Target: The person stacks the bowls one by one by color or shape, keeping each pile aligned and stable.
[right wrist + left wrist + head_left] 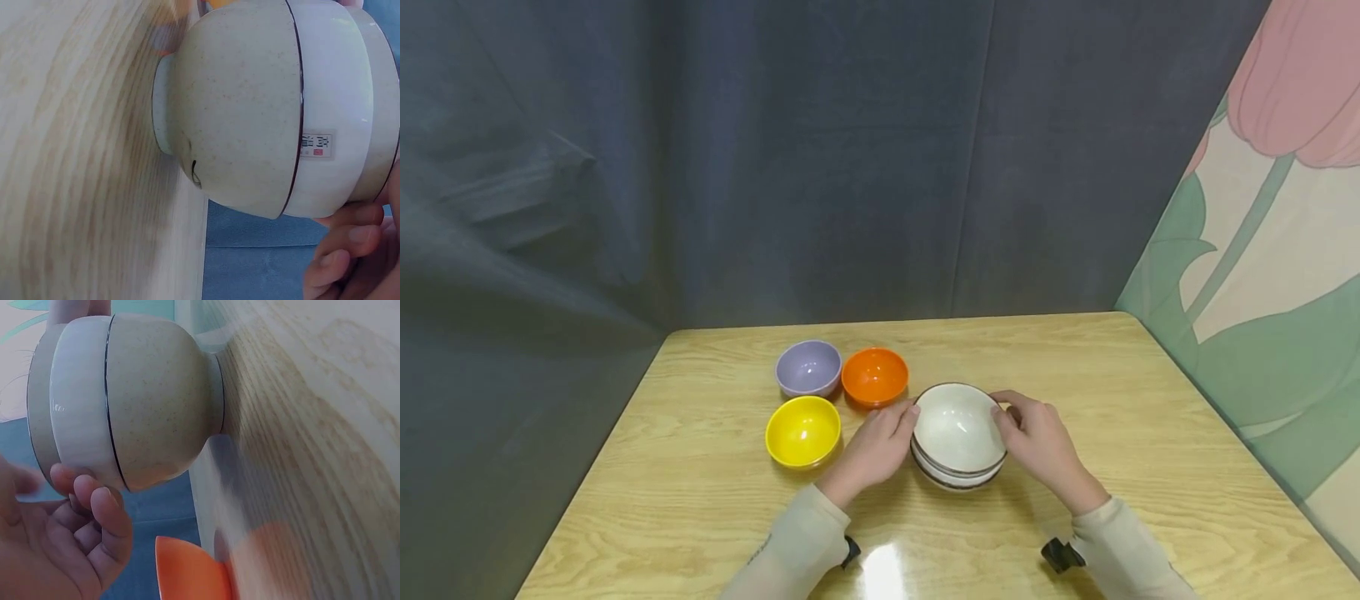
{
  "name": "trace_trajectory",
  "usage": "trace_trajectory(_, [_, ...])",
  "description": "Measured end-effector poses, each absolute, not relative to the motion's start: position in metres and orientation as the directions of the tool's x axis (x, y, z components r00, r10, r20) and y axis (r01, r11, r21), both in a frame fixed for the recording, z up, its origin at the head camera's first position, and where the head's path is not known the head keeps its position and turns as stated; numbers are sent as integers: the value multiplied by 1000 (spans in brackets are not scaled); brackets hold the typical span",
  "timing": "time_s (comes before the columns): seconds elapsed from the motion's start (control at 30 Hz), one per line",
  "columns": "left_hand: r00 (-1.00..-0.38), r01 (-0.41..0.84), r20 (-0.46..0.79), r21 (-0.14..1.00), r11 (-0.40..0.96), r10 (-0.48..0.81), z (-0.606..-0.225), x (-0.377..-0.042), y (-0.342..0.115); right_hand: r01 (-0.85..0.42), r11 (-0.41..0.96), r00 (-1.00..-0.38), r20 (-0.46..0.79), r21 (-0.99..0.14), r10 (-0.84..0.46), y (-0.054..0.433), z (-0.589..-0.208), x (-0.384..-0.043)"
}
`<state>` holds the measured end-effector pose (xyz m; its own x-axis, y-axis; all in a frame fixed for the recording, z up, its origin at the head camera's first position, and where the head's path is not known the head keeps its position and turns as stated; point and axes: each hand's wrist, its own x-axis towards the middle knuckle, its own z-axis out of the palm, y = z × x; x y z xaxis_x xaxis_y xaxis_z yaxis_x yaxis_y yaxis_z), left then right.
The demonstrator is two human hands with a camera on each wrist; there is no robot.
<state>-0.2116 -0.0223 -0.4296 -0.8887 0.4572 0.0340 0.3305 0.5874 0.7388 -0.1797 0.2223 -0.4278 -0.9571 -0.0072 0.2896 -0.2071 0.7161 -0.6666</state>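
Three bowls stand nested upright on the table. The top bowl (958, 429), pale with a dark rim, sits in a white bowl (78, 400), whose side shows as a band in both wrist views. Lowest is a speckled beige bowl (159, 400) with a dark rim, its foot on the wood. My left hand (880, 446) holds the top bowl's left side, thumb at the rim and fingers curled under it. Opposite, my right hand (1037, 437) grips the right side the same way. A small label (317, 145) shows on the white bowl.
Left of the stack stand a yellow bowl (803, 433), a purple bowl (808, 367) and an orange bowl (875, 377). The wooden table (662, 500) ends at a dark curtain (820, 167) behind; a flower-painted wall (1262, 350) borders its right side.
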Motion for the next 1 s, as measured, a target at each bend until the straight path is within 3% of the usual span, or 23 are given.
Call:
trace_trajectory(0.17, [-828, 374, -17, 727, 576, 560, -425, -212, -32, -195, 690, -964, 265, -697, -5, 222, -427, -182])
trace_trajectory(0.33, [-782, 436, 17, 730, 527, 623, -428, -213, -35, -186, 676, -967, 254, -713, 2, 221, -426, -181])
trace_trajectory(1.0, [-798, 453, 46, 703, 549, 600, -431, -211, -34, -163, 671, -972, 234, -723, 16, 218, -424, -179])
